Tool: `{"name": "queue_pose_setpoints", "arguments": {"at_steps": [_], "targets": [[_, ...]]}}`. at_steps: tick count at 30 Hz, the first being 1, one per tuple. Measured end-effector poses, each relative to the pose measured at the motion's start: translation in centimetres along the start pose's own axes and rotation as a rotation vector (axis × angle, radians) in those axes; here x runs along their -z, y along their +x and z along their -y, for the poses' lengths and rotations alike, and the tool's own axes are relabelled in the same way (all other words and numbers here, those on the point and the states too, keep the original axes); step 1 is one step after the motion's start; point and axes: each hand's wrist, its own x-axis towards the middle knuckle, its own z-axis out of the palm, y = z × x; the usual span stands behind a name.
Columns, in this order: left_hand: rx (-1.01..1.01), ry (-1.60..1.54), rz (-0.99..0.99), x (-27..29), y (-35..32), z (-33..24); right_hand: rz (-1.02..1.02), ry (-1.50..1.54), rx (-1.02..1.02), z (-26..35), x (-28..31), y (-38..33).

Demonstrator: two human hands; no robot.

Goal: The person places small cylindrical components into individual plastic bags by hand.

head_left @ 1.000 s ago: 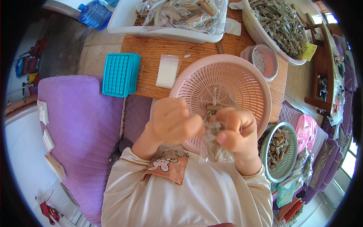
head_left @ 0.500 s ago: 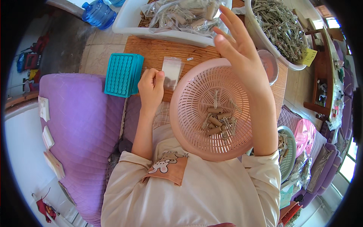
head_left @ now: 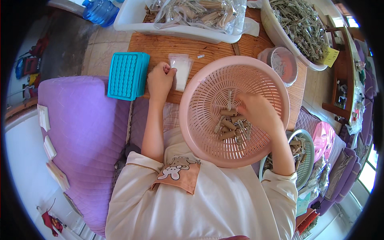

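My left hand [head_left: 161, 79] is closed beside a small pile of clear zip bags [head_left: 182, 72] on the wooden table, thumb at their left edge. Whatever its fingers may hold is hidden. A pink slotted plastic basket [head_left: 200, 136] stands against my front. My right hand [head_left: 260, 113] reaches down inside it with fingers bent; blur hides whether they grip anything. Just below its fingertips lie several brown cardboard-like tubes [head_left: 229, 135] and small clear packets with dry plant-like bits [head_left: 244, 129].
Left of my left hand stands a teal tray stack [head_left: 126, 76] with round cups. A white bin [head_left: 180, 33] of bagged tubes lies behind. At the right are a clear round tub [head_left: 285, 66], a large basin [head_left: 298, 32] of packets and a green basket [head_left: 306, 158].
My right hand has come down from above the basket's far rim into the basket. My left hand stays closed by the zip bags. The view has shifted slightly.
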Motion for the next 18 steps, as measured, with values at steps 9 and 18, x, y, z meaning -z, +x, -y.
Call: {"name": "queue_pose_setpoints", "arguments": {"at_steps": [9, 18], "targets": [[-0.251, -0.023, -0.164, -0.1, -0.9, -0.1, -0.053, -0.403, 0.003, -1.5, -5.0, 0.2], [-0.06, -0.421, -0.088, 2.1, -1.7, -0.8, 0.038, -0.215, -0.092, 0.0, 0.0, -0.8]]}}
